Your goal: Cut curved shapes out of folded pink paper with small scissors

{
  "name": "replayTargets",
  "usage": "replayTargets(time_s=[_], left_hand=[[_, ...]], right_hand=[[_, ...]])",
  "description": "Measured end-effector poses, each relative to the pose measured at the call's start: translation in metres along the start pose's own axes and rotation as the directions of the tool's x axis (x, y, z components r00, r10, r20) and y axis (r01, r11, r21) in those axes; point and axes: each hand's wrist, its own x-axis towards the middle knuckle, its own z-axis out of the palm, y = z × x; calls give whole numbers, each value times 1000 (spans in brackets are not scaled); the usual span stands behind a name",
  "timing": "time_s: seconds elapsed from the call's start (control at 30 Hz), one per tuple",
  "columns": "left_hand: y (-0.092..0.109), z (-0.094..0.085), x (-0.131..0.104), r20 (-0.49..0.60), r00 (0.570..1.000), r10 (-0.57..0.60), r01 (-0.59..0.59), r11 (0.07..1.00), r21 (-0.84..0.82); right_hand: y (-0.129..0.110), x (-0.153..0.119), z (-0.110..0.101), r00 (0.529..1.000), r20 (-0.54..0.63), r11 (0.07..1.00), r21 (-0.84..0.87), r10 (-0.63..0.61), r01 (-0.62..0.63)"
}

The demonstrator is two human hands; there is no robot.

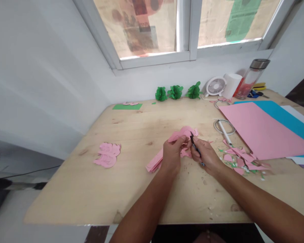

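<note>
Near the middle of the wooden table [131, 189], my left hand [172, 152] pinches a folded pink paper [154, 161] whose long strip runs down to the left. My right hand [205, 153] is closed round small dark scissors [196, 148]. The scissors' blades touch the rounded upper end of the pink paper, just right of my left fingertips. More cut pink paper shows beneath my hands. Stacked pink cut-outs [107, 155] with scalloped edges lie on the table at the left.
Pink and green scraps [239, 160] lie right of my hands, near a white pen [225, 133]. Pink sheets [266, 128] cover blue ones at the right. Green paper shapes [175, 92], a small fan [216, 86] and a bottle [252, 79] stand along the wall.
</note>
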Motion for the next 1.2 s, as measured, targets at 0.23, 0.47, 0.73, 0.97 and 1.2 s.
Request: replayTargets(time_s=[0.23,0.47,0.73,0.97,1.2], left_hand=[[0,0,1,-5,1000,-3,3,1000,7],[1,0,1,2,1000,4,-4,1000,14],[1,0,0,19,1000,0,0,1000,19],[2,1,0,14,1000,-9,8,1000,23],[1,0,0,26,1000,3,-3,1000,25]], right_hand=[[-2,-1,1,1000,-12,1000,-14,7,-7],[0,0,0,1000,-17,1000,-18,13,-14],[-1,0,0,1000,-12,1000,-18,12,-12],[-1,-1,1,1000,-18,999,-31,13,-13],[-1,0,0,1000,-12,1000,-16,16,-16]])
